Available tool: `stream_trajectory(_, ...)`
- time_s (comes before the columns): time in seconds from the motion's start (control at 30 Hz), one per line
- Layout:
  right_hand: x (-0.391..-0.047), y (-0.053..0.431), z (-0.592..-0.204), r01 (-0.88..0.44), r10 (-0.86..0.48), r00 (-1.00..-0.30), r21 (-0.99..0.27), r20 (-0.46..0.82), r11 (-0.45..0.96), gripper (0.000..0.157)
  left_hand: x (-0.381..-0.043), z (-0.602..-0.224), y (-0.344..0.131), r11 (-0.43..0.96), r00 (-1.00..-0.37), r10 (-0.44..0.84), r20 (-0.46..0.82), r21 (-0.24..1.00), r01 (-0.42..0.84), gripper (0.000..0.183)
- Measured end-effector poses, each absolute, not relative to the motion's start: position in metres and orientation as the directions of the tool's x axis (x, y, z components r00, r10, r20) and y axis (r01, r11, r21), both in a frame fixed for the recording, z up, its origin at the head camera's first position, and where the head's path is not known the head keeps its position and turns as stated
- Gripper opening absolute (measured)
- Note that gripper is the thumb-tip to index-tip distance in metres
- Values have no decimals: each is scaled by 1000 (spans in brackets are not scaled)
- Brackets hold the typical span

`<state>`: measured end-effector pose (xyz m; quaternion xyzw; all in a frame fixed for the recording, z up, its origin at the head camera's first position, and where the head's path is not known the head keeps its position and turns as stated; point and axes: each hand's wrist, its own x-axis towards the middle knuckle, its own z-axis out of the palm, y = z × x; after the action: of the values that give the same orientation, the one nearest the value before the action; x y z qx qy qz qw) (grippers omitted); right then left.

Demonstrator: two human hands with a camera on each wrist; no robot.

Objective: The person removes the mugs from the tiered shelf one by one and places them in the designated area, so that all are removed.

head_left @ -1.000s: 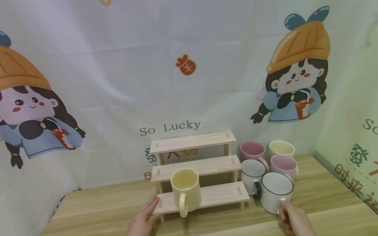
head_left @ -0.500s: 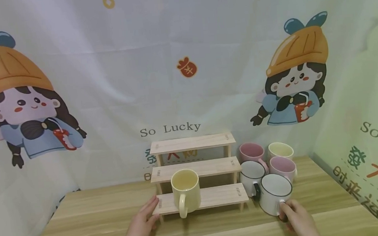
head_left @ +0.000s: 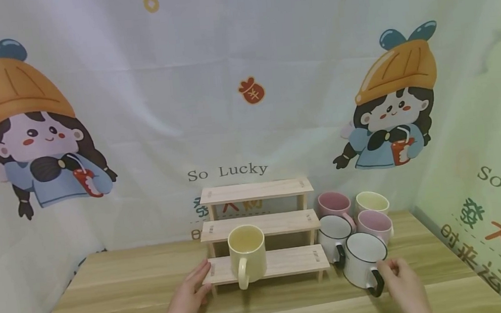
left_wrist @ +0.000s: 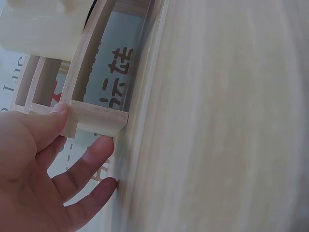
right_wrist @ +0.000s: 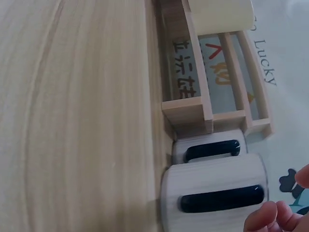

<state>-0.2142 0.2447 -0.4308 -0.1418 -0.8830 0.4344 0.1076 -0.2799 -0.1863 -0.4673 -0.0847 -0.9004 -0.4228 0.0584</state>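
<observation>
My left hand (head_left: 188, 299) holds the left end of the lowest board of a three-tier wooden shelf (head_left: 299, 259); in the left wrist view the thumb (left_wrist: 59, 109) lies on the board's corner and the other fingers spread below. A yellow mug (head_left: 248, 256) stands on that board, handle towards me. My right hand (head_left: 397, 280) is beside a white mug (head_left: 363, 266) with a dark rim and black handle. Its loosely bent fingers are off the handle, close to the mug's rim; whether they touch it I cannot tell. In the right wrist view a gap shows between thumb and finger.
Behind the front white mug stand another white mug (head_left: 333, 239), a dark pink mug (head_left: 332, 203), a light pink mug (head_left: 374, 222) and a pale yellow mug (head_left: 372, 201), close together right of the shelf. A printed cloth (head_left: 141, 136) encloses the wooden table (head_left: 132, 286).
My right hand has let go of the front white mug's handle and shifted slightly right and up, uncovering the black handle. The left hand stays at the shelf.
</observation>
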Motion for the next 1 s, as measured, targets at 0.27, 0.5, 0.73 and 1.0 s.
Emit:
stream_trajectory(0.27,-208,232,-411,110,357,-919,-757,169,644,39,-281,-467,-186,635,-979,103,175,746,200,52)
stream_trajectory(0.5,-209,212,-399,20,345,-908,-798,238,602,29,-280,-466,-186,653,-978,111,179,728,208,52)
stream_trajectory(0.73,-213,198,-395,-8,330,-913,-818,241,575,31,-279,-464,-187,644,-978,104,178,737,203,52)
stream_trajectory(1.0,-216,181,-399,-18,286,-939,-856,192,516,31,-279,-465,-187,654,-978,115,172,728,205,52)
